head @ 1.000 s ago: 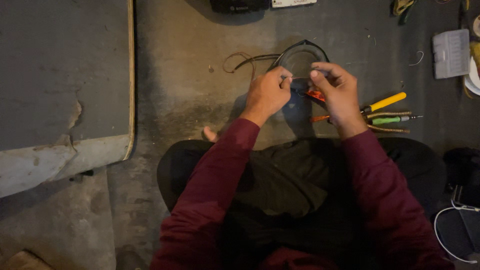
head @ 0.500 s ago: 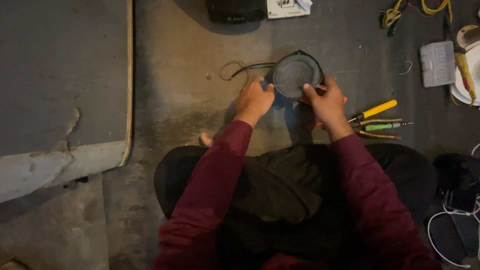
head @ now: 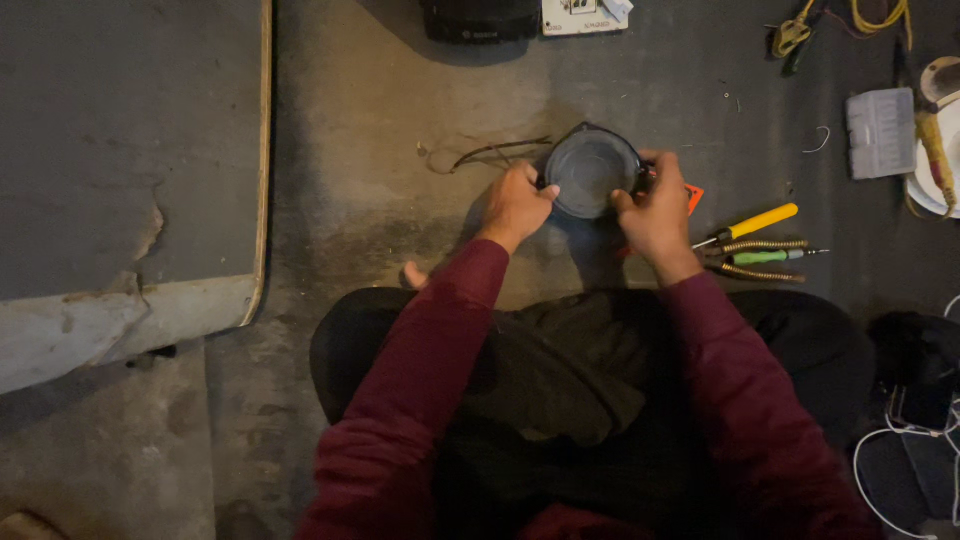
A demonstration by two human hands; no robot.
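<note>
A round grey disc (head: 592,172) is gripped at its rim by fingers of left hand (head: 515,203) and right hand (head: 655,212); yellow-handled screwdriver (head: 752,224) is seen just right of the disc, on the floor (head: 380,200).

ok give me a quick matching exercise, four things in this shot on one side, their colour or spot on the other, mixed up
Things:
1. round dish
2. screwdriver handle
3. sleeves
4. small compartment box

Descriptions:
A. dark red
B. yellow, on the floor right of the hands
C. grey, held between the left hand and right hand
D. pale, near the right edge

Pairs: 1-C, 2-B, 3-A, 4-D
</note>
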